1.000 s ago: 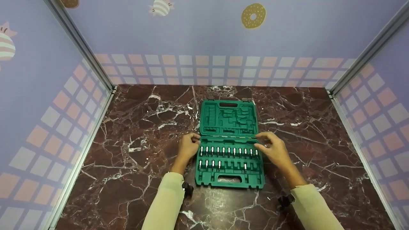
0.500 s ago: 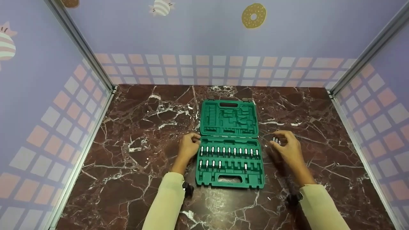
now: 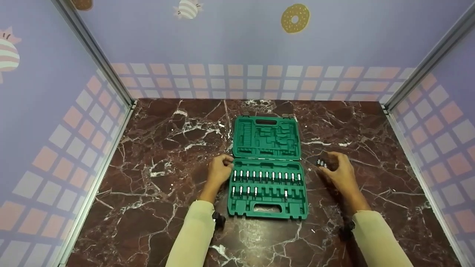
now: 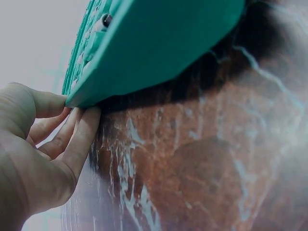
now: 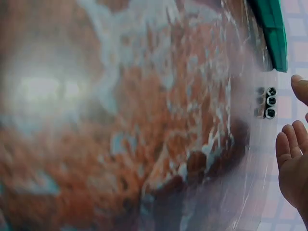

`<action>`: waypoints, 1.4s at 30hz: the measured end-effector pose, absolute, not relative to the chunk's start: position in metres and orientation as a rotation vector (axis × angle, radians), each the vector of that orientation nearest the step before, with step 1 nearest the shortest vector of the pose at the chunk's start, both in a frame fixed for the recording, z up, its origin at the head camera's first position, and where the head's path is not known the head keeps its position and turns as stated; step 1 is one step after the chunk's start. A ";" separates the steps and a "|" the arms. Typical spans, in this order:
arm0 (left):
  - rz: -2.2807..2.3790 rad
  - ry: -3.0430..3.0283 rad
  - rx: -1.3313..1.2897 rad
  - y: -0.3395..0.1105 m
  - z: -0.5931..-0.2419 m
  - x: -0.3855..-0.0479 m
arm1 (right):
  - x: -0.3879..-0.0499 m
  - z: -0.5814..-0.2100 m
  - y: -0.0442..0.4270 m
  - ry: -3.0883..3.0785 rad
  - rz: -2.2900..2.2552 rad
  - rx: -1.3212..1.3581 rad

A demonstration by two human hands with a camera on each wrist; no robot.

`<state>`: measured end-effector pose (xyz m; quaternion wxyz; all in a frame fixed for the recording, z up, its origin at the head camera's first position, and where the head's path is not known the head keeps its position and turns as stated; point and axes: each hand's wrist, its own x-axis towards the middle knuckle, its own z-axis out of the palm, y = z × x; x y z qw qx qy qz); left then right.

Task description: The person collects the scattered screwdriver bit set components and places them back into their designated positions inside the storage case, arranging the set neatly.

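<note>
An open green socket case [image 3: 239,208] lies on the marbled table, its lid [image 3: 270,148] folded back. Silver sockets [image 3: 260,175] fill its upper row; the lower row holds several more, with gaps between. My left hand [image 3: 219,172] pinches the case's left edge near the hinge, thumb above and fingers against the side, as the left wrist view shows. To the right of the case, three small sockets [image 3: 321,163] stand together on the table. My right hand [image 3: 343,173] is just right of them, its fingers loosely bent and apart from them in the right wrist view.
Patterned purple walls [image 3: 237,44] enclose the table [image 3: 167,222] at the back and both sides. Metal strips [image 3: 130,102] run along the corners. A small dark camera sits on each wrist.
My right hand has left the case's right edge and moved right, past the three standing sockets, which now show. The left hand and the case have stayed in place.
</note>
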<state>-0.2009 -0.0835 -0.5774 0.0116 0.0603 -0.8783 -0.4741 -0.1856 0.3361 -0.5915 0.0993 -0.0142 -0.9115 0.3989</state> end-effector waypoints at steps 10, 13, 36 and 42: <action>-1.475 -2.739 0.184 -0.084 -0.580 -0.202 | -0.188 -0.600 0.341 -2.771 1.115 -0.059; -1.466 -2.747 0.179 -0.084 -0.579 -0.202 | -0.187 -0.602 0.341 -2.783 1.101 -0.057; -1.452 -2.739 0.190 -0.084 -0.580 -0.201 | -0.186 -0.604 0.338 -2.768 0.970 -0.020; -1.480 -2.739 0.184 -0.084 -0.581 -0.200 | -0.187 -0.604 0.337 -2.784 0.937 -0.048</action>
